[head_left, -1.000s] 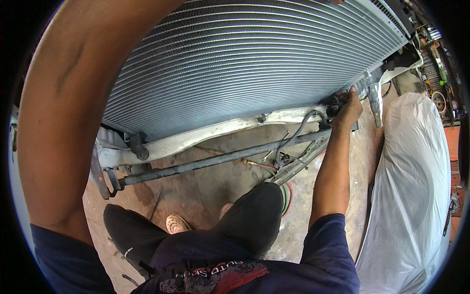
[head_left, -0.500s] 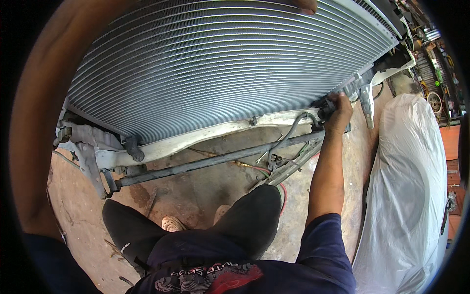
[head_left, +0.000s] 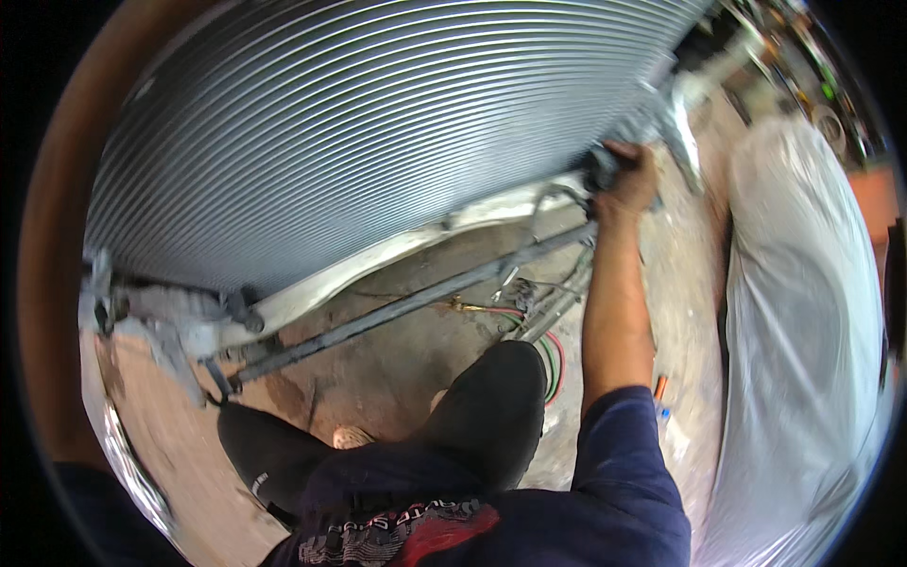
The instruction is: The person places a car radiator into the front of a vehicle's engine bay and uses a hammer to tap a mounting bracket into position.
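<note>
A large silver car radiator (head_left: pixel 378 123) with close rows of fins fills the upper part of the view. At its lower right corner, my right hand (head_left: pixel 630 184) is closed round a black mount (head_left: pixel 602 170); the fingertips are partly hidden. My left forearm (head_left: pixel 66 217) curves up along the left edge, and the left hand lies beyond the top of the picture. Below the radiator runs a white crossmember (head_left: pixel 378 257), and a second black mount (head_left: pixel 248 310) sits near the radiator's lower left corner.
A dark metal bar (head_left: pixel 406 307) crosses below the crossmember. Red and green hoses (head_left: pixel 557 373) lie on the concrete floor (head_left: pixel 397 364) by my right knee. A large object under a white plastic cover (head_left: pixel 803 312) stands at the right. Shelving with tools (head_left: pixel 822 76) is blurred at upper right.
The view has tilted, so the radiator and frame sit further left and slant more. The fingers of my left hand have left the top edge. My right hand stays at the lower right corner.
</note>
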A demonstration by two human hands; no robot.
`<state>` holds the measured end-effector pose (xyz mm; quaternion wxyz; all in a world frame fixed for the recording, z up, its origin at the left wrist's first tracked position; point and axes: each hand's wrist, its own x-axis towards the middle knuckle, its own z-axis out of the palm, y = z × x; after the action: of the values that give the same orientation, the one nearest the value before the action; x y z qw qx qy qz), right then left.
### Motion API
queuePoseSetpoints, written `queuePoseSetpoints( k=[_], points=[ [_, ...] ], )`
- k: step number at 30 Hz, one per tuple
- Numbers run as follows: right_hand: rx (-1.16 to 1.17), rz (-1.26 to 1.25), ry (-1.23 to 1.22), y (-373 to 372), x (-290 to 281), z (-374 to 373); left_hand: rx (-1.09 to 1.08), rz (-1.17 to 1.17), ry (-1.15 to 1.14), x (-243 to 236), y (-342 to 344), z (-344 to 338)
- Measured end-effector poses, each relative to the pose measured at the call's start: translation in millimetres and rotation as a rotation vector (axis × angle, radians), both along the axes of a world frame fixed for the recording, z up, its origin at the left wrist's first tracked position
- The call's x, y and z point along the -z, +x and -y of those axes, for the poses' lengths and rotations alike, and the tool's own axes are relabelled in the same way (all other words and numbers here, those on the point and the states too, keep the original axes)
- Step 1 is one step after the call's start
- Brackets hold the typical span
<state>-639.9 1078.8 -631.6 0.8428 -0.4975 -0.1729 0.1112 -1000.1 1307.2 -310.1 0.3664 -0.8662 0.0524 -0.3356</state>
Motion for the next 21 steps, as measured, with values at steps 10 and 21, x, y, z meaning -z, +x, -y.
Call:
queuePoseSetpoints(
  k=[10, 21],
  points=[
    [0.376, 0.452, -0.409, -121.5, 59.3, 106.3, -0.234, -0.184, -0.021, 8.1, -17.5, -83.4],
    [-1.170, -0.044, -1.816, -352.9, 358.8, 445.1, -0.178, -0.186, -0.469, -16.5, -4.1, 10.0]
  ],
)
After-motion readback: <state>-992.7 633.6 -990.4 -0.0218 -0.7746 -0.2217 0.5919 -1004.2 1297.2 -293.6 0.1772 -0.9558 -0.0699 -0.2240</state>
